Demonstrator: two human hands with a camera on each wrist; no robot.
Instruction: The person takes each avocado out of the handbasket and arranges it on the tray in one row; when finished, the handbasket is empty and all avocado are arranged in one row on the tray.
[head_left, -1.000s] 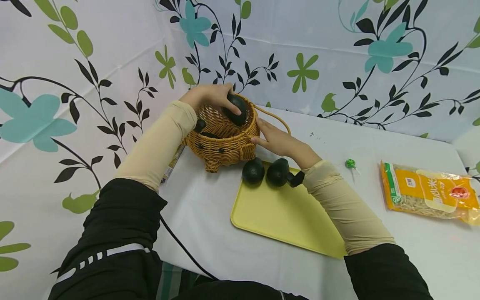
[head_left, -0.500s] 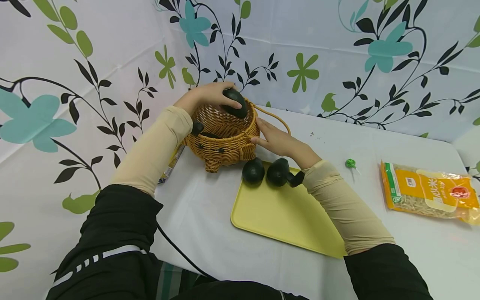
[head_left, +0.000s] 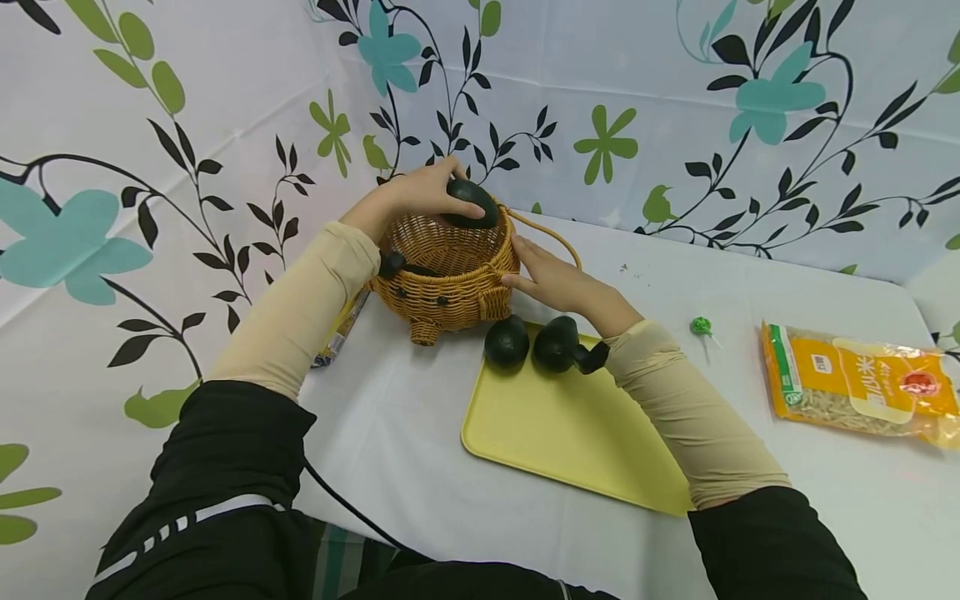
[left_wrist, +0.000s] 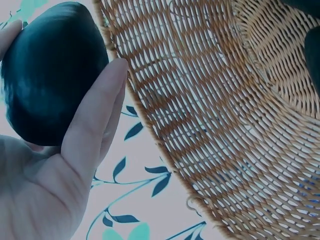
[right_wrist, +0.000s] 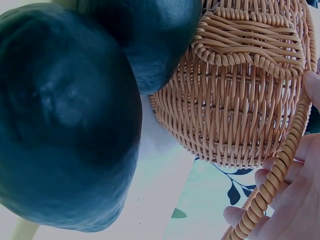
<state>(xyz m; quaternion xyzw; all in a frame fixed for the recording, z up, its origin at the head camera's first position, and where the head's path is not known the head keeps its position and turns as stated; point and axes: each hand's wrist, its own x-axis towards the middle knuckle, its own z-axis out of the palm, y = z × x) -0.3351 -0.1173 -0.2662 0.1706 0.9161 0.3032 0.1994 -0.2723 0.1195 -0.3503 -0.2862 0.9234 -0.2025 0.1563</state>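
Note:
My left hand (head_left: pixel 417 193) grips a dark green avocado (head_left: pixel 472 200) over the far rim of the wicker basket (head_left: pixel 442 292). In the left wrist view this avocado (left_wrist: pixel 55 75) lies between thumb and fingers, just outside the rim. More dark avocados (left_wrist: pixel 314 55) show at the bottom of the basket. My right hand (head_left: pixel 555 275) rests against the basket's right side, fingers extended; the right wrist view has its fingers behind the twisted handle (right_wrist: pixel 272 185). Two further avocados, one round (head_left: pixel 506 343) and one beside my right wrist (head_left: pixel 553 343), lie on the yellow tray (head_left: pixel 555 442).
A green-wrapped lollipop (head_left: pixel 701 327) and an orange food packet (head_left: pixel 862 383) lie on the table's right side. Partly hidden behind my left forearm is a yellow packet (head_left: pixel 345 329). Patterned cloth stands close behind the basket. A black cable (head_left: pixel 360 512) crosses the front edge.
My left hand has lifted the avocado slightly up and back toward the basket's far rim, its forearm shifting left. The right hand and the tray have stayed put.

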